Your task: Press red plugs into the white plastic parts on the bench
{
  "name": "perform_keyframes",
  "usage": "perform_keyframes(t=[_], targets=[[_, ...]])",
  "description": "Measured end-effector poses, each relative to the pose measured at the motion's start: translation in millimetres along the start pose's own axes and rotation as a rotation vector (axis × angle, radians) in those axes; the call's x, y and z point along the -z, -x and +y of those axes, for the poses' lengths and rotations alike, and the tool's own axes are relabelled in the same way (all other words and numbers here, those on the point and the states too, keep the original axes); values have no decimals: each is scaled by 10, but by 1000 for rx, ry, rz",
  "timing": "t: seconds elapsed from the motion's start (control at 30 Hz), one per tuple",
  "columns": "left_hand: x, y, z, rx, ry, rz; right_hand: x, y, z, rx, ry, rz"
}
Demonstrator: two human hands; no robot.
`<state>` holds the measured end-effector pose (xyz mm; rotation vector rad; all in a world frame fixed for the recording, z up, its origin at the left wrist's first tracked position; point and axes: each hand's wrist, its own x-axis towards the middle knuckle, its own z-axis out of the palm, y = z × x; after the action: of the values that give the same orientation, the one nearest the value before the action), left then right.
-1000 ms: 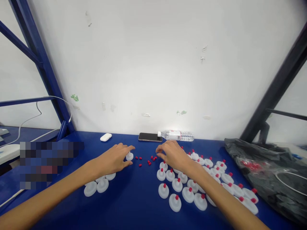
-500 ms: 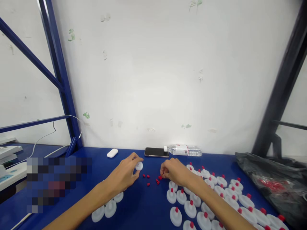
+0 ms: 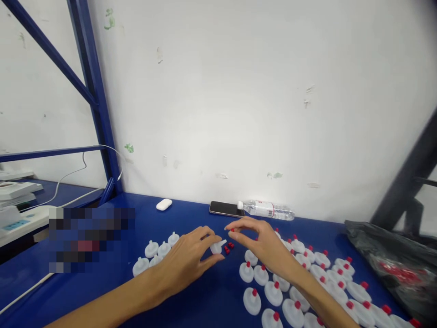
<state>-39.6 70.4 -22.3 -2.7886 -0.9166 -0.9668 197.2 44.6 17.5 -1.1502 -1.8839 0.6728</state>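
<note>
My left hand [image 3: 196, 253] grips a white plastic disc with a narrow spout [image 3: 216, 247], its spout tilted toward the right. Pinched between thumb and forefinger of my right hand [image 3: 257, 234] is a small red cap [image 3: 232, 230], close to the spout but apart from it. Several loose red caps [image 3: 227, 249] lie on the blue table below the hands. To the left, uncapped white discs [image 3: 151, 248] stand spout up, some partly hidden by my left arm. Under and around my right arm, many discs with red caps [image 3: 273, 293] are spread out.
A black phone [image 3: 226, 209] and a clear water bottle [image 3: 268, 209] lie along the wall. A white case [image 3: 164, 204] sits at the back left. Dark plastic bags [image 3: 378, 255], one showing red pieces, are at the right; a power strip [image 3: 30, 221] is at the far left.
My right hand has lifted a red cap from the table and brought it near the disc. My left hand has turned the disc so its spout points right. The view has shifted.
</note>
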Motion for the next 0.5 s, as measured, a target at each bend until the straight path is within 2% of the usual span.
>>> perform_keyframes(t=[0.2,0.37,0.5], targets=[[44,50,-24,4,-58,80,-183,30,-75,-33,-103,-35],[70,89,66,-56,-53,148,-174,61,-143,-75,-142,-51],[126,58,73,-113,-49,230,-119,67,-153,-91,-294,-154]])
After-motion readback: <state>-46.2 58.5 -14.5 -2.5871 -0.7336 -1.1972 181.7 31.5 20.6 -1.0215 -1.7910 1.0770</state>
